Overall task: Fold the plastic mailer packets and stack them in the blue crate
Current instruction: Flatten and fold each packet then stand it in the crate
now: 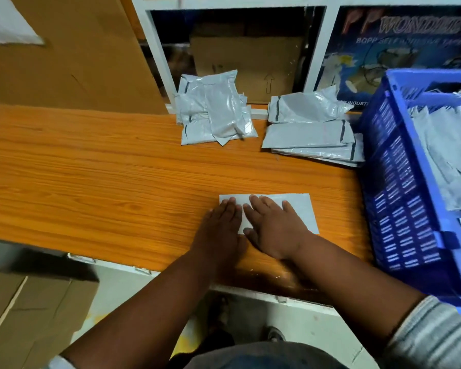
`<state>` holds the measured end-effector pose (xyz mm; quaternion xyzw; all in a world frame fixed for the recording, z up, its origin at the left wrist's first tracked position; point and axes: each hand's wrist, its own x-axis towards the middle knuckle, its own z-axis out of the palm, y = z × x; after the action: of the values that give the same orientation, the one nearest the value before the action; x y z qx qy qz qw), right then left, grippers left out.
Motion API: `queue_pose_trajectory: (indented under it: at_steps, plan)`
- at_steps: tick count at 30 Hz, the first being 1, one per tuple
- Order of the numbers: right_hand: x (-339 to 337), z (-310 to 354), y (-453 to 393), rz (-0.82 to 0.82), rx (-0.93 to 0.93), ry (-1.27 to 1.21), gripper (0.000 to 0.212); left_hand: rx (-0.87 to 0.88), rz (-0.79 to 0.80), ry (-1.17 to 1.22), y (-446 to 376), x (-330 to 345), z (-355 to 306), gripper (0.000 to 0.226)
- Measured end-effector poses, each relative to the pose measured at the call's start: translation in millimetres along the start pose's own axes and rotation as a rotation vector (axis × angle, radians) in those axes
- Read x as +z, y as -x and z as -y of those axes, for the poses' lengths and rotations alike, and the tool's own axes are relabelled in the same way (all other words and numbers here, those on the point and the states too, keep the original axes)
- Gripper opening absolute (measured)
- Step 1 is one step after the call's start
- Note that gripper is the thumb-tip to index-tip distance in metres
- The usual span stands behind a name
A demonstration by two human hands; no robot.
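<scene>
A person stood at an orange wood-grain table (91,166) and pressed both hands flat on a grey mailer (302,209) lying near the table's front edge. The left hand (220,230) lay on the mailer's left part with fingers straight and together; the right hand (273,227) lay just beside it, fingers straight and slightly spread, thumb pointing towards the left hand. Neither hand curled round anything; both simply pushed down on the plastic. The two hands nearly touched at the middle of the mailer, whose right portion showed bare beyond the right hand.

At the table's right end stood the blue crate (399,209), its slotted wall facing the hands, with pale packets (442,145) leaning inside it. The mailer under the hands lay left of the crate and apart from it.

Further back on the table, a loose pile (213,113) of crumpled mailers sat against a white frame (157,57). To its right a flatter stack (312,134) of mailers lay just beside the crate's far corner.

Behind the frame stood a brown carton (250,62), and a dark printed poster (383,49) showed behind the crate. A large cardboard sheet (64,62) leaned at the upper left. A striped sleeve (434,336) covered the right upper arm.
</scene>
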<state>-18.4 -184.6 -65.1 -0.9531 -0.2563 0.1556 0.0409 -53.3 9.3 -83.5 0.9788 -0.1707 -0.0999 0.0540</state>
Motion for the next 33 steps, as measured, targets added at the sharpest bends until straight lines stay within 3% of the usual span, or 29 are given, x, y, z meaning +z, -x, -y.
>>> queue_pose_trajectory:
  at_steps: [3, 5, 8, 12, 18, 21, 23, 30, 33]
  plan:
    - [-10, -4, -5, -0.128, -0.057, -0.056, 0.055, -0.042, 0.047, -0.039, -5, -21, -6, 0.082]
    - [4, -1, -2, -0.135, -0.061, -0.053, 0.063, -0.005, -0.05, -0.053, -9, -20, -8, 0.08]
    - [27, -1, 6, -0.149, 0.008, -0.063, 0.068, 0.028, -0.062, -0.065, -13, -1, 2, 0.077]
    - [35, -33, 30, -0.147, 0.189, -0.036, 0.079, 0.024, -0.073, -0.022, -6, 16, 24, 0.083]
    - [30, -62, 56, -0.137, 0.458, -0.069, 0.076, 0.005, -0.05, -0.049, -12, -9, 19, 0.088]
    - [30, -32, 37, -0.211, 0.205, -0.016, 0.074, 0.175, -0.085, -0.084, -29, -18, -16, 0.089]
    - [31, -15, 23, -0.18, 0.045, -0.041, 0.073, 0.194, -0.05, -0.048, -34, -14, -20, 0.089]
    - [17, -56, 52, -0.08, 0.423, -0.061, 0.082, 0.187, -0.167, -0.07, -10, 9, 61, 0.089]
    - [-14, -45, 33, -0.173, 0.352, -0.105, 0.084, 0.13, -0.207, -0.062, -35, -8, 61, 0.082]
